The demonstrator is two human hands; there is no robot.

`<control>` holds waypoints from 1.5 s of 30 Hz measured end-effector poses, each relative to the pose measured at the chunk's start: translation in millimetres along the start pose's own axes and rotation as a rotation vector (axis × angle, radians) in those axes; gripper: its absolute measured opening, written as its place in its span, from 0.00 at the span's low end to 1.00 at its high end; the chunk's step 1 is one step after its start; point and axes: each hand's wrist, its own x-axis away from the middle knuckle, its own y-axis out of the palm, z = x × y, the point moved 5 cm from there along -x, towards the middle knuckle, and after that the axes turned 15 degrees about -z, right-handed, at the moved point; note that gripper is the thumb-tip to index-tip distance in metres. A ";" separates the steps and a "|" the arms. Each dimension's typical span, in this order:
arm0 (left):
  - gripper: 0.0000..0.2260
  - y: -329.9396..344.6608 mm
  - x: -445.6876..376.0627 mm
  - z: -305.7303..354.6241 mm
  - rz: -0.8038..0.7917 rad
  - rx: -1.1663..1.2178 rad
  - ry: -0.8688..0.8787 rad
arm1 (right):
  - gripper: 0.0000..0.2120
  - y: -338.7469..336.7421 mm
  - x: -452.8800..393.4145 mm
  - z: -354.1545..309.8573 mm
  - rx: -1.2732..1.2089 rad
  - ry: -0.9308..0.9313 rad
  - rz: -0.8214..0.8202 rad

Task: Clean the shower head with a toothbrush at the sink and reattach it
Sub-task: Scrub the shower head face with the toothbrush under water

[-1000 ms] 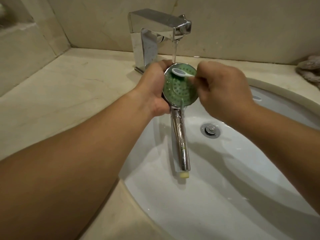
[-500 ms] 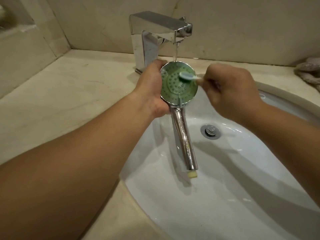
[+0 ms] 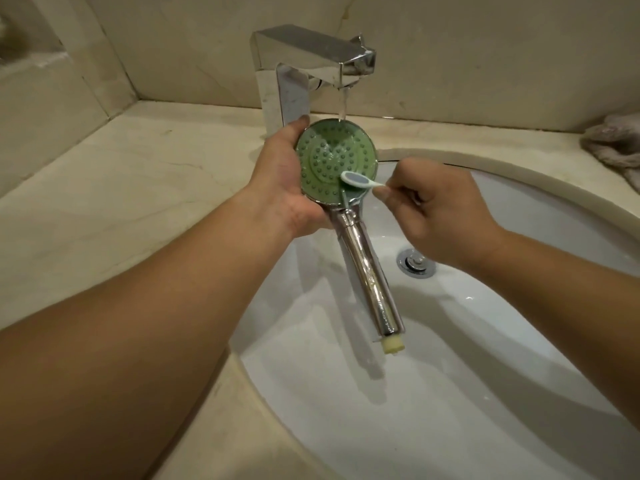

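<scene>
While left hand (image 3: 287, 188) grips shower head (image 3: 332, 157), toothbrush (image 3: 356, 179) moved lower.

place: bathroom | signs: white sink (image 3: 485, 393); chrome tap (image 3: 311, 64); marble counter (image 3: 138, 188)

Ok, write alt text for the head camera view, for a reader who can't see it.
Over a white sink, a person's left hand holds a chrome shower head with its green face up under a running tap, while the right hand pinches a toothbrush whose head lies on the lower part of that face. A crumpled cloth sits on the counter at far right.
</scene>
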 end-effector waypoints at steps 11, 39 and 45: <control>0.22 0.4 0.2 1.3 0.008 -0.013 0.028 | 0.11 1.3 -0.4 4.7 0.043 0.048 0.042; 0.19 7.5 2.4 -1.0 -0.052 -0.087 0.019 | 0.12 -2.6 -1.0 -1.1 0.192 -0.036 0.073; 0.18 6.3 0.5 -1.0 -0.063 -0.101 0.017 | 0.11 -0.4 -0.1 -3.3 0.228 -0.091 0.077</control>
